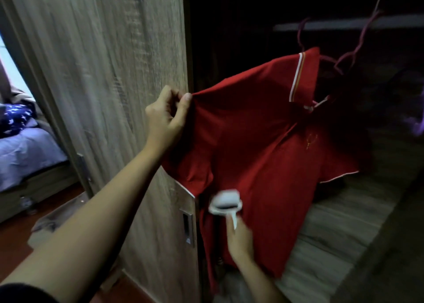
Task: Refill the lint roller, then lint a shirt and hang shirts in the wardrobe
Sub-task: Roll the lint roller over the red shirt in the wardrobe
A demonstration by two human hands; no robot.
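A red polo shirt (259, 137) with a white-trimmed collar hangs on a purple hanger (364, 34) inside the dark wardrobe, tilted toward me. My left hand (165, 117) pinches the shirt's shoulder and stretches the fabric out to the left. My right hand (239, 238) grips the handle of a white lint roller (226, 203), whose head lies against the lower front of the shirt. The roller is motion-blurred.
The wood-grain wardrobe door (110, 91) stands on the left with a metal recessed handle (187, 226). A rail (344, 24) runs across the top right. A wooden shelf (332, 229) lies below the shirt. A bed with blue bedding (25, 151) shows far left.
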